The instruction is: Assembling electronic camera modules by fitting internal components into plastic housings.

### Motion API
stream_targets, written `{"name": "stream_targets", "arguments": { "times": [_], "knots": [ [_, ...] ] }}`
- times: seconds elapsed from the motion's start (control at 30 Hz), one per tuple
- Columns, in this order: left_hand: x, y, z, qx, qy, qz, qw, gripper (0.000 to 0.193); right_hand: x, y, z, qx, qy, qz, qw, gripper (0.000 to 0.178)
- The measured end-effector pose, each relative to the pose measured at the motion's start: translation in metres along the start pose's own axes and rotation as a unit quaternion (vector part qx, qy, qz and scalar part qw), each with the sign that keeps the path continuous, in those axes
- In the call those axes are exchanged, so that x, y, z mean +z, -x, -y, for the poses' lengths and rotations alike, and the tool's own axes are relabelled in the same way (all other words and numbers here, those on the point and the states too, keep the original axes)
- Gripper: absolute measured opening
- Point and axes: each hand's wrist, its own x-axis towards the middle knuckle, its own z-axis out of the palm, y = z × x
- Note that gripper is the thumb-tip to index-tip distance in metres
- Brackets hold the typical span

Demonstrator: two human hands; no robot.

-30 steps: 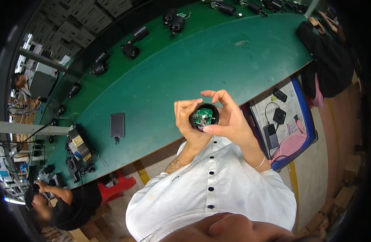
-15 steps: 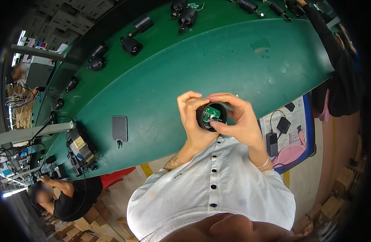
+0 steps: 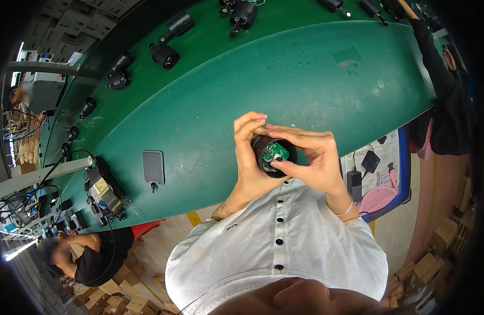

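Note:
Between my two hands is a black cylindrical housing (image 3: 259, 143), its open end tilted up towards me. Inside its mouth sits a green circuit board (image 3: 274, 151) with small parts on it. My left hand (image 3: 245, 157) is closed round the housing's left side. My right hand (image 3: 316, 160) wraps the right side, its thumb reaching over the rim to the edge of the board. The fingers of both hands meet at the far side of the housing. Its lower end is hidden.
A dark flat pad with a short connector (image 3: 153, 168) lies on the green table (image 3: 200, 126). Black cylindrical units (image 3: 165, 55) line the far belt. At right, a blue tray (image 3: 404, 178) holds adapters and a pink item. Electrical gear (image 3: 104, 189) stands left; co-workers sit either side.
The housing has turned slightly, so more of its outer left wall shows. My right thumb has shifted a little across the opening. The units on the belt appear slightly further left.

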Motion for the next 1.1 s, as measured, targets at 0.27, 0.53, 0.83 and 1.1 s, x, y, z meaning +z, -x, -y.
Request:
{"name": "stream_targets", "arguments": {
  "times": [0.27,0.53,0.83,1.1],
  "knots": [
    [0.0,-0.007,0.0,-0.022,-0.005,0.014,1.0,0.089,0.002,-0.009,-0.001,0.031,-0.028,0.002,0.999,0.054],
    [-0.001,-0.011,0.01,-0.02,0.02,-0.023,0.999,0.093,0.0,-0.025,-0.013,0.174,-0.297,0.031,0.938,0.049],
    [-0.001,-0.012,0.012,-0.023,-0.039,-0.043,0.998,0.091,0.002,-0.03,-0.019,0.14,-0.249,0.029,0.958,0.043],
    [-0.004,-0.008,0.021,0.023,-0.122,-0.083,0.989,0.079,-0.001,-0.032,0.002,0.003,0.065,-0.01,0.998,0.036]
  ]
}}
